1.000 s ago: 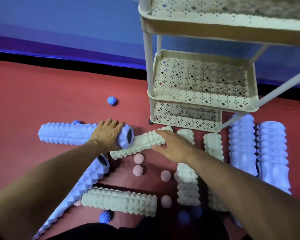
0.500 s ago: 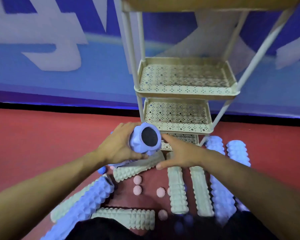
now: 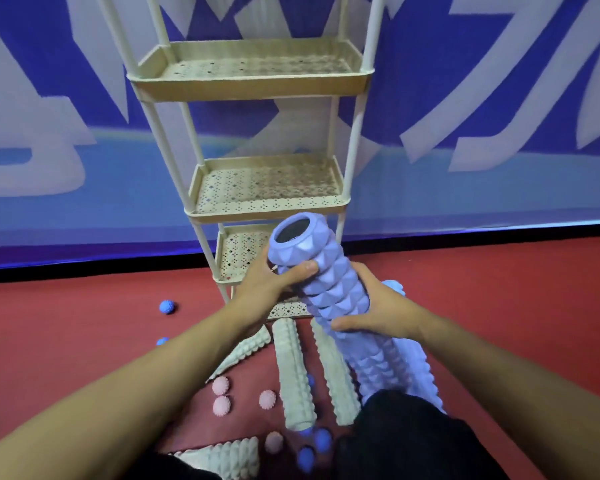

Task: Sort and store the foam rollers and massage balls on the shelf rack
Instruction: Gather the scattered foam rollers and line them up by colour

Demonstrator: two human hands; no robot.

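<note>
Both hands hold a long lilac foam roller [image 3: 329,282] tilted upward, its black-cored end pointing at the cream shelf rack [image 3: 267,202]. My left hand [image 3: 267,285] grips it near the top end. My right hand [image 3: 378,310] grips it lower down, at its middle. Cream rollers [image 3: 293,368] lie on the red floor below, beside another lilac roller [image 3: 416,368]. Pink spiky balls [image 3: 220,386] and blue spiky balls [image 3: 167,306] are scattered around. The rack's visible shelves hold nothing.
The rack stands against a blue and white wall banner [image 3: 499,133]. Red floor [image 3: 516,306] stretches left and right of the rack. My dark-clothed knees [image 3: 406,441] fill the bottom edge, with several blue balls [image 3: 321,439] between them.
The lilac roller has come up off the floor and now stands tilted before the rack. My right hand left the cream roller and took hold of the lilac one. The view tilted upward.
</note>
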